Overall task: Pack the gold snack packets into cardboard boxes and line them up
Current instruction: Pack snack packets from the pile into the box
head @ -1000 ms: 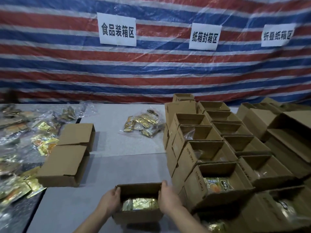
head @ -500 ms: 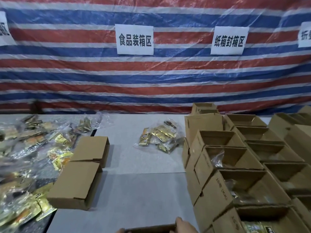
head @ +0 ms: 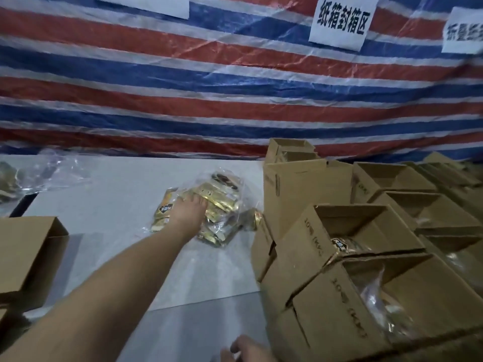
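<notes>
A heap of gold snack packets (head: 222, 202) in clear plastic lies on the grey table (head: 117, 194), mid-far. My left hand (head: 188, 214) reaches out on a long arm and rests on top of the heap, fingers spread over the packets. My right hand (head: 248, 348) shows only partly at the bottom edge, beside the nearest cardboard box (head: 339, 325); what it holds is out of view. Open cardboard boxes (head: 347, 231) stand in rows on the right, some with packets inside.
A closed cardboard box (head: 28, 254) sits at the left edge. More bagged packets (head: 7, 184) lie at the far left. A red, white and blue striped tarp (head: 209, 100) with paper signs hangs behind the table.
The small box with gold packets that both hands held has dropped out of view. My left hand has let go and reached forward onto the packet heap. The camera has turned right and closer.
</notes>
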### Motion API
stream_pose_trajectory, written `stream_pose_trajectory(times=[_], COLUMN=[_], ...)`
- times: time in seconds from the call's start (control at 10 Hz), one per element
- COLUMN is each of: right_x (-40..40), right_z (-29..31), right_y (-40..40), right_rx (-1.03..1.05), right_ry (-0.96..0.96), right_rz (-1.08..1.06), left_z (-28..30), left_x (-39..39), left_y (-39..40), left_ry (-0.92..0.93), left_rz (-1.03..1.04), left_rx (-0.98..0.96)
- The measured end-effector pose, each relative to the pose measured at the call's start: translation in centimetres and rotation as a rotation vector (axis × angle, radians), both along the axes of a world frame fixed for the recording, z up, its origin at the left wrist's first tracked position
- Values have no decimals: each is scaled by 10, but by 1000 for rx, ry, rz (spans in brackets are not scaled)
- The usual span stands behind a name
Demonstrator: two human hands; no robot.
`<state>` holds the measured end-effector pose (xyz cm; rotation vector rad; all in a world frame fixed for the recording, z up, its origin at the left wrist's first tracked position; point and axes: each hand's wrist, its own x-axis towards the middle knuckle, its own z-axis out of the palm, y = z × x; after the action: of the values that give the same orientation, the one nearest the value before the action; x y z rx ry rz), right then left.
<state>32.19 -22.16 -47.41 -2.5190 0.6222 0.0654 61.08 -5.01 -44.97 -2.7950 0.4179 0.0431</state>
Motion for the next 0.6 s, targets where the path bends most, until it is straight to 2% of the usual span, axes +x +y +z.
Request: stream_pose_trajectory(times=[0.1,0.2,0.4,0.5,0.6], right_x=[41,74,102,110,117], right_z=[15,17,22,32,63], right_y=[26,27,40,47,47], right_rx=[169,188,431,526,721], right_ry=[113,-19,-185,-207,-192], right_rz=[217,179,83,-19,-113], left_z=[-11,-30,-32,-12,33], left_x=[38,48,43,27,-14], left_y=[-4,-10,-11,1,15], left_ry=[-39,21,-57,-144,-188], left_rz=[-82,-117,-98,-134,-81], left_rx=[48,82,-3,-160,-541])
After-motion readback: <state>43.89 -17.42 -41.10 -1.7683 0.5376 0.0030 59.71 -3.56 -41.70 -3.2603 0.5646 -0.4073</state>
